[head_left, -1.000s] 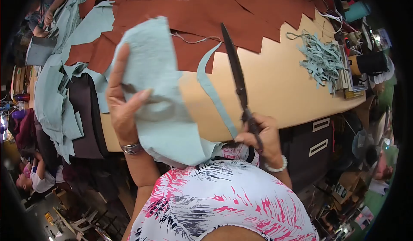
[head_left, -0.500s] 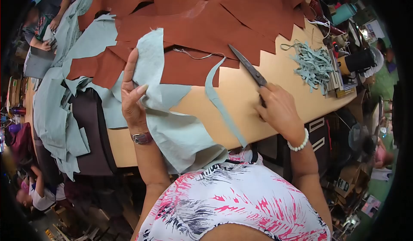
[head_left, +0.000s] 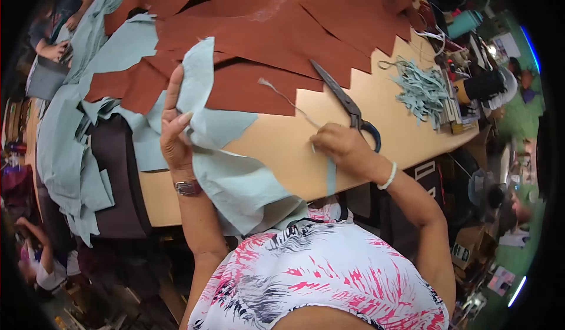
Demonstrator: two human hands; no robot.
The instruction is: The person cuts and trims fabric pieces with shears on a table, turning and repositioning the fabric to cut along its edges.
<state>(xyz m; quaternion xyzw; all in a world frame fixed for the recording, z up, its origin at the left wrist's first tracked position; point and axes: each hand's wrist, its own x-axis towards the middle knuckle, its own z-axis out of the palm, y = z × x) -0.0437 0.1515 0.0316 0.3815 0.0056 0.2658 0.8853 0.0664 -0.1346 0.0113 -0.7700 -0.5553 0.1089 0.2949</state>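
My left hand (head_left: 176, 133) grips a pale blue-green fabric piece (head_left: 199, 80), thumb in front and fingers stretched up along its edge. The lower part of this cloth drapes down over the table edge to my lap. My right hand (head_left: 348, 152) is closed on a narrow fabric strip (head_left: 331, 178) of the same colour. A loose thread (head_left: 289, 102) trails from those fingers toward the upper left. Just beyond the right hand, a pair of scissors (head_left: 340, 92) lies on the table with dark handles, touched by no fingers that I can see.
Overlapping rust-brown fabric pieces (head_left: 247, 35) cover the far part of the wooden table (head_left: 271, 141). A heap of blue-green strips (head_left: 421, 88) lies at the right. More blue-green cloth (head_left: 65, 159) hangs over a dark chair (head_left: 118, 183) at left. Another person's hand (head_left: 54, 50) shows at upper left.
My right hand has let go of the scissors, leaving them on the table. It has moved left and taken hold of the strip that lay there. My left hand still holds the cloth.
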